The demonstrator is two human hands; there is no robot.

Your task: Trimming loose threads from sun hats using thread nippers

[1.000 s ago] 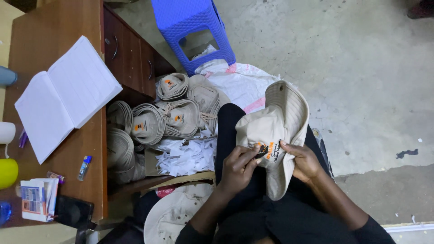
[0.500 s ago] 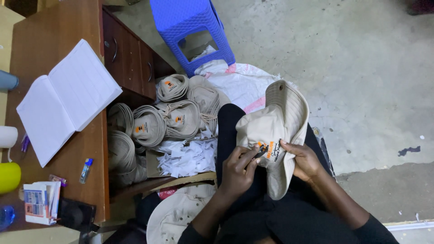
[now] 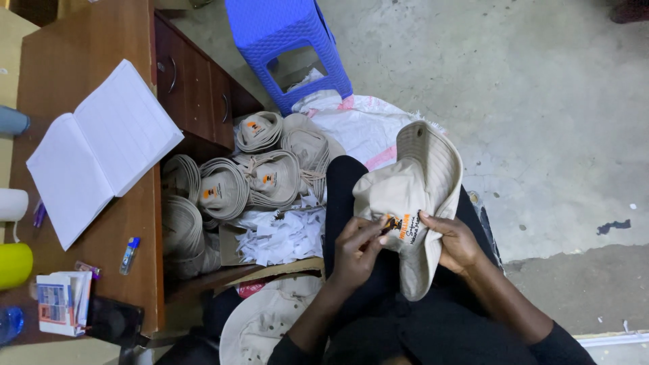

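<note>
- Beige hat [image 3: 412, 196] resting on lap, held by both hands at the embroidered patch [image 3: 403, 228].
- Left hand [image 3: 356, 251] fingers pinched together at the patch edge; whether on a small tool, cannot tell.
- Right hand [image 3: 454, 242] fingers clamped on the fabric, steadying it.
- Risk, probably: a slip snagging the stitching, or loose hold dropping the hat toward the paper scraps [image 3: 284, 236].

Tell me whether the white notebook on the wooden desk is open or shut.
Open: the white notebook lies spread on the wooden desk, both blank pages facing up.
</note>
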